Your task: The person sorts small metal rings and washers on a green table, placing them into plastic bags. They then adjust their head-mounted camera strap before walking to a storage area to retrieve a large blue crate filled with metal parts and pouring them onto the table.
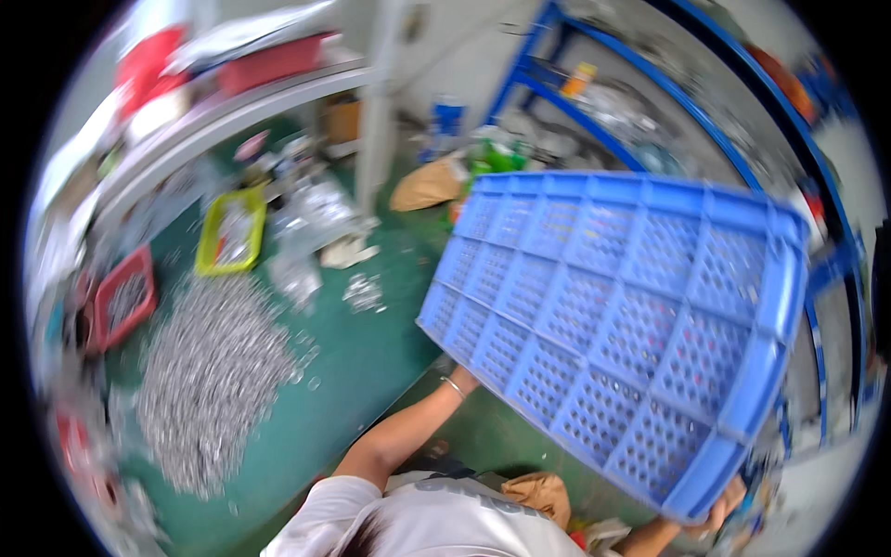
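A large blue plastic crate [594,334] with perforated walls is held up and tilted in front of me, its ribbed outside face toward me. My right hand [729,502] grips its lower right corner. At the crate's lower left edge, my left hand [463,379] holds it from beneath, with the fingers mostly hidden behind the crate. Left of it, on the green tabletop [320,408], lies a big heap of small shiny silvery pieces [213,371]. A smaller cluster of clear, shiny pieces [364,292] sits nearer the crate.
A yellow-green basket [230,232] and a red basket [124,297] stand beyond the heap. Clear plastic bags [320,209] lie near a white post [376,121]. Blue metal shelving [640,79] with goods rises behind the crate. A shelf at upper left carries a red bin [269,67].
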Motion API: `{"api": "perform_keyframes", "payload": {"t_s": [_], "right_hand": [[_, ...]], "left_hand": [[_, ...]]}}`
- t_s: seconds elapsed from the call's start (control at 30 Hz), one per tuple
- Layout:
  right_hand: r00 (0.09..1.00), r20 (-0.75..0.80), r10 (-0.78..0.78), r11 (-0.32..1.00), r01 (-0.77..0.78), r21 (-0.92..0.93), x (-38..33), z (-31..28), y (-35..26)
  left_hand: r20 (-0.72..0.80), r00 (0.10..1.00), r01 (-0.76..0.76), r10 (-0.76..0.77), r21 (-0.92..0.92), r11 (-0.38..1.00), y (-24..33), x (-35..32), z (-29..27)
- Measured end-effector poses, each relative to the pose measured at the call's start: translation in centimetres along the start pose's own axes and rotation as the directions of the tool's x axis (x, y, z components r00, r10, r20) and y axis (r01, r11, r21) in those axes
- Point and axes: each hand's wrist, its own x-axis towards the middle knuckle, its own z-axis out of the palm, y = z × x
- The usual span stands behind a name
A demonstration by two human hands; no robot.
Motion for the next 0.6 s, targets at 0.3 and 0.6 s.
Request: {"api": "perform_keyframes", "payload": {"t_s": [0.3, 0.6], "right_hand": [[0.858, -0.329, 0.394, 0.823, -0.489, -0.290, -7.7, 4.5, 10.3], [0.651, -0.051, 0.757, 0.562, -0.690, -0.456, -23.2, 5.0, 25.7]], "left_hand": [[0.178, 0.811, 0.541, -0.557, 0.131, 0.831, -12.7, 12.0, -7.9], [-0.446, 0.636, 0.663, -0.630, -0.101, 0.742, -23.4, 16.2, -11.5]]}}
